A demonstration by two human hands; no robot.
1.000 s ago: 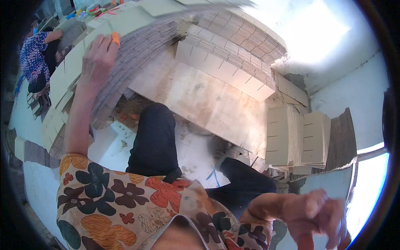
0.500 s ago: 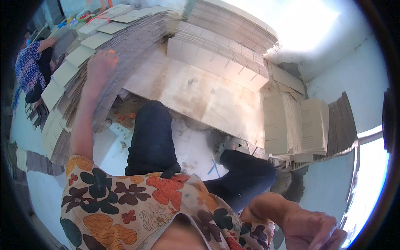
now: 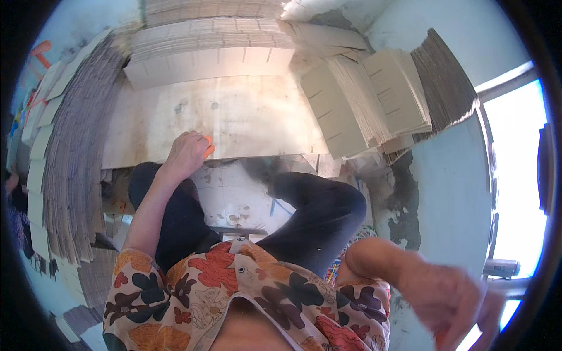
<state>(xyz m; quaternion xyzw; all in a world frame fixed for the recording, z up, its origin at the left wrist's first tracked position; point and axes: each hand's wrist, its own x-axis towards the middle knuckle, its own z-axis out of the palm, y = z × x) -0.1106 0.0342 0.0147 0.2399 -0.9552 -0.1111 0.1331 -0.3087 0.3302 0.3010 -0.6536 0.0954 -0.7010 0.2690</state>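
Observation:
My left hand (image 3: 187,153) lies on the near edge of a pale wooden board (image 3: 246,117), fingers curled together, with an orange cover on one fingertip. No sheet is in it. My right hand (image 3: 462,304) hangs low at the right, blurred, with fingers spread and nothing visible in it. Flat cardboard blanks (image 3: 205,64) lie stacked along the board's far side. A fanned pile of cardboard blanks (image 3: 374,99) sits at the board's right end. My knees in dark trousers (image 3: 316,210) are below the board.
A long curved row of cardboard sheets on edge (image 3: 70,169) runs down the left. A pale blue wall (image 3: 445,175) and a bright window (image 3: 515,175) are on the right. The tiled floor (image 3: 240,199) shows between my legs.
My left hand has come back from the stack at the upper left down to the board's near edge. My head has turned, so the board is now centred. The right hand stays low right.

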